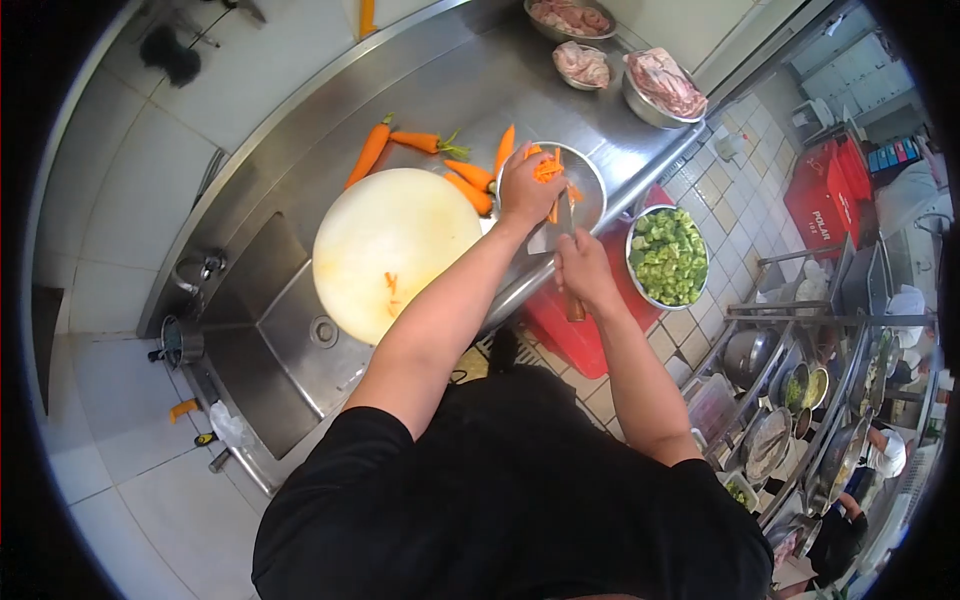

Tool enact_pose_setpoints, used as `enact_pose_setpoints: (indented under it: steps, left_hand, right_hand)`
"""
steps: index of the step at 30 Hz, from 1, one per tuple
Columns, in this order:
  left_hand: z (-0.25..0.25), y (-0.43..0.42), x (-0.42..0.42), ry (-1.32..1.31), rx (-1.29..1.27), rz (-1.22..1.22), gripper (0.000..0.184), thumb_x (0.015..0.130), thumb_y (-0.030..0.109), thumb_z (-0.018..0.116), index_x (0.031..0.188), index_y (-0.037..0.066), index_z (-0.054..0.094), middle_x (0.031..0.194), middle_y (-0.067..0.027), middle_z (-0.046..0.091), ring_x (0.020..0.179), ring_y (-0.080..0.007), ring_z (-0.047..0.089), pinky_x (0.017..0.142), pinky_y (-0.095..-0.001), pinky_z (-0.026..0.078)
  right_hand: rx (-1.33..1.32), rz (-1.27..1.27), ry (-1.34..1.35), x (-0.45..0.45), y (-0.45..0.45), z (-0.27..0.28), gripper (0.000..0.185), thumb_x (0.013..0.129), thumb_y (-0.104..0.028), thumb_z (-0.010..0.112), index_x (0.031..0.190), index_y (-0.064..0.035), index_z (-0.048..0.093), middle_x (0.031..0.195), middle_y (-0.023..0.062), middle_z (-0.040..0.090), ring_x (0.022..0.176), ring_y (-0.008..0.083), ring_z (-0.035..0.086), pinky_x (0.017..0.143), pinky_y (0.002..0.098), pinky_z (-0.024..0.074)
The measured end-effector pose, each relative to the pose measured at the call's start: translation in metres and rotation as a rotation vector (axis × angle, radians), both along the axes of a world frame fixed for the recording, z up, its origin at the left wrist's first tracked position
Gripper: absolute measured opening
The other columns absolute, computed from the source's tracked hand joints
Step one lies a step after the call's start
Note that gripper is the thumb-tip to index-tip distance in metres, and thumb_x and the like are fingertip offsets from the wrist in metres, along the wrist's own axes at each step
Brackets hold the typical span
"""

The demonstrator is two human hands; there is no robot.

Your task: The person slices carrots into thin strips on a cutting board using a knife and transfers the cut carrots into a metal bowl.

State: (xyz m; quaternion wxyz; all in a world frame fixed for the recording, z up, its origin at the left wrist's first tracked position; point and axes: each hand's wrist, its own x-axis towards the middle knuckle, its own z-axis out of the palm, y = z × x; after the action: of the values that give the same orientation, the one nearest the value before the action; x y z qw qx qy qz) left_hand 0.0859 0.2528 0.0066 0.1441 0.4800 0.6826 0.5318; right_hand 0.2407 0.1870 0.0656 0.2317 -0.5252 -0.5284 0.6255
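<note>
Over a round metal bowl (597, 188), my left hand (524, 192) is closed around cut carrot strips (547, 170). My right hand (584, 268) grips the wooden handle of a broad-bladed knife (575, 308). Its blade reaches up to the near rim of the bowl, beside my left hand. More strips show inside the bowl, partly hidden by my fingers. To the left, a round white cutting board (385, 225) carries a few carrot scraps (391, 284). Several whole carrots (370, 150) lie on the steel counter behind the board and next to the bowl.
A bowl of chopped green vegetables (668, 258) stands to the right, by a red container (565, 325). Bowls of raw meat (664, 88) sit at the counter's far end. The sink (290, 330) is left of the board. A shelf rack (770, 390) with pans stands right; a person is beyond.
</note>
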Motion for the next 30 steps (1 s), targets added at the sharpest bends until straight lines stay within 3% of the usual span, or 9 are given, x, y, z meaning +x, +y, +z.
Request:
enact_pose_setpoints:
  steps: [4, 8, 10, 12, 16, 19, 22, 24, 30]
  left_hand:
    - [-0.042, 0.026, 0.010, -0.145, -0.311, -0.189, 0.057, 0.076, 0.034, 0.072, 0.128, 0.010, 0.068, 0.146, -0.0236, 0.052, 0.137, -0.0359, 0.047, 0.115, -0.0419, 0.037]
    - [-0.062, 0.011, 0.005, 0.387, -0.387, -0.211, 0.054, 0.084, 0.027, 0.071, 0.133, 0.008, 0.063, 0.146, -0.0230, 0.052, 0.140, -0.0341, 0.044, 0.119, -0.0419, 0.033]
    - [-0.067, -0.003, 0.005, 0.415, -0.301, -0.225, 0.038, 0.086, 0.024, 0.068, 0.119, 0.005, 0.070, 0.133, -0.0226, 0.061, 0.128, -0.0362, 0.056, 0.110, -0.0430, 0.042]
    - [-0.040, -0.026, 0.009, 0.395, -0.631, -0.392, 0.024, 0.087, 0.021, 0.065, 0.100, 0.003, 0.074, 0.115, -0.0222, 0.069, 0.108, -0.0380, 0.065, 0.097, -0.0450, 0.050]
    - [-0.027, -0.057, 0.014, 0.298, -0.614, -0.427, 0.022, 0.089, 0.020, 0.063, 0.083, 0.001, 0.073, 0.099, -0.0227, 0.071, 0.094, -0.0390, 0.068, 0.086, -0.0471, 0.053]
    - [-0.016, -0.058, 0.017, 0.217, -0.745, -0.399, 0.027, 0.090, 0.024, 0.062, 0.101, 0.002, 0.073, 0.111, -0.0229, 0.069, 0.104, -0.0396, 0.065, 0.094, -0.0452, 0.051]
    - [-0.007, -0.045, 0.037, 0.254, -0.199, -0.254, 0.050, 0.094, 0.035, 0.062, 0.135, 0.007, 0.060, 0.140, -0.0250, 0.054, 0.131, -0.0392, 0.052, 0.110, -0.0487, 0.040]
    - [0.008, -0.029, 0.046, 0.467, -0.275, -0.328, 0.077, 0.096, 0.049, 0.055, 0.158, 0.012, 0.030, 0.162, -0.0253, 0.025, 0.151, -0.0397, 0.023, 0.123, -0.0547, 0.015]
    - [-0.017, 0.000, 0.037, 0.366, -0.404, -0.276, 0.078, 0.100, 0.056, 0.042, 0.162, 0.014, 0.019, 0.167, -0.0256, 0.010, 0.155, -0.0409, 0.010, 0.124, -0.0552, 0.003]
  right_hand:
    - [0.065, -0.033, -0.161, 0.047, 0.026, 0.000, 0.021, 0.105, -0.021, 0.046, 0.097, -0.0022, 0.052, 0.068, 0.0038, 0.054, 0.046, 0.0123, 0.051, 0.041, 0.0300, 0.0432]
    - [0.019, -0.060, -0.195, 0.082, 0.038, -0.011, 0.022, 0.106, -0.022, 0.045, 0.098, -0.0026, 0.053, 0.069, 0.0034, 0.055, 0.046, 0.0122, 0.052, 0.043, 0.0299, 0.0444]
    - [0.003, -0.060, -0.169, 0.087, 0.039, -0.011, 0.023, 0.106, -0.023, 0.045, 0.098, -0.0029, 0.053, 0.070, 0.0030, 0.056, 0.047, 0.0123, 0.053, 0.044, 0.0300, 0.0444]
    - [-0.009, -0.031, -0.174, 0.090, 0.043, -0.011, 0.022, 0.106, -0.022, 0.045, 0.098, -0.0033, 0.053, 0.070, 0.0029, 0.056, 0.048, 0.0121, 0.053, 0.044, 0.0300, 0.0444]
    - [-0.046, -0.018, -0.142, 0.086, 0.043, -0.014, 0.021, 0.106, -0.022, 0.046, 0.097, -0.0038, 0.053, 0.071, 0.0029, 0.056, 0.049, 0.0119, 0.053, 0.044, 0.0298, 0.0443]
    - [-0.092, 0.005, -0.098, 0.081, 0.041, -0.018, 0.020, 0.105, -0.021, 0.046, 0.095, -0.0043, 0.053, 0.071, 0.0030, 0.056, 0.049, 0.0119, 0.053, 0.045, 0.0292, 0.0442]
    - [-0.091, 0.056, -0.061, 0.072, 0.039, -0.021, 0.019, 0.104, -0.019, 0.046, 0.094, -0.0043, 0.053, 0.071, 0.0030, 0.056, 0.049, 0.0121, 0.053, 0.046, 0.0287, 0.0443]
    - [-0.134, 0.116, -0.081, 0.065, 0.036, -0.014, 0.018, 0.104, -0.018, 0.047, 0.094, -0.0044, 0.052, 0.070, 0.0028, 0.055, 0.049, 0.0119, 0.052, 0.047, 0.0282, 0.0440]
    - [-0.154, 0.210, -0.025, 0.089, 0.026, -0.008, 0.017, 0.104, -0.017, 0.047, 0.094, -0.0041, 0.052, 0.070, 0.0008, 0.054, 0.048, 0.0104, 0.050, 0.045, 0.0274, 0.0416]
